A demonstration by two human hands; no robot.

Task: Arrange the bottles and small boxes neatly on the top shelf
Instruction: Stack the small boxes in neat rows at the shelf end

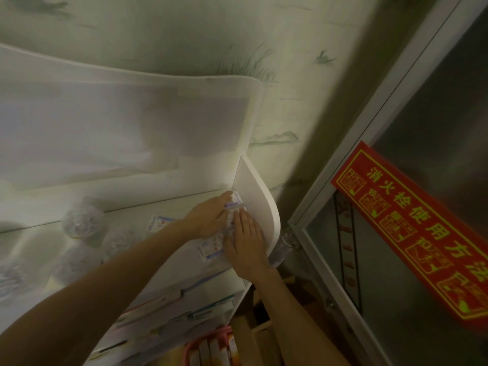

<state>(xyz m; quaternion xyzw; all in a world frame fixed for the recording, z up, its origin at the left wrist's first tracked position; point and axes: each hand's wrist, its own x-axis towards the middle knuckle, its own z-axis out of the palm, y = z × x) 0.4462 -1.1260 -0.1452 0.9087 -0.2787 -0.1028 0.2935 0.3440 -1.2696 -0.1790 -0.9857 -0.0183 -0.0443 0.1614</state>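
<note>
Both hands are working the right end of the top shelf [169, 262]. The right hand [247, 240] is lying flat, fingers straight and close together, pressing down on a row of small white boxes [229, 229] just beside the curved white end panel [261, 204]. The left hand [208, 219] is reaching in from the left, fingers extended over the far end of that row, fingertips touching the box at the back corner [235, 200], which is showing white with a blue band; its print is too blurred to read. The two hands are sitting side by side, almost touching, with the boxes between and under them.

Just in front of the right hand's thumb, another small box [210, 250] is lying flat on the shelf, white with blue and red marks, lettering not legible. Left of the left wrist, one more small white-and-blue box [158, 223] is resting near the back wall. Further left, clear plastic bottles [83, 220] are standing in a loose cluster, labels washed out.

Below, the lower shelf [158, 310] is holding flat white packets with blue stripes, text unreadable. At the bottom edge a pink basket [208, 339] is peeking in.

Out to the right, a metal-framed glass cabinet door [369, 260] is carrying a red sign [412, 228] with yellow characters reading 消火栓使用方法, with small yellow diagrams beneath.
</note>
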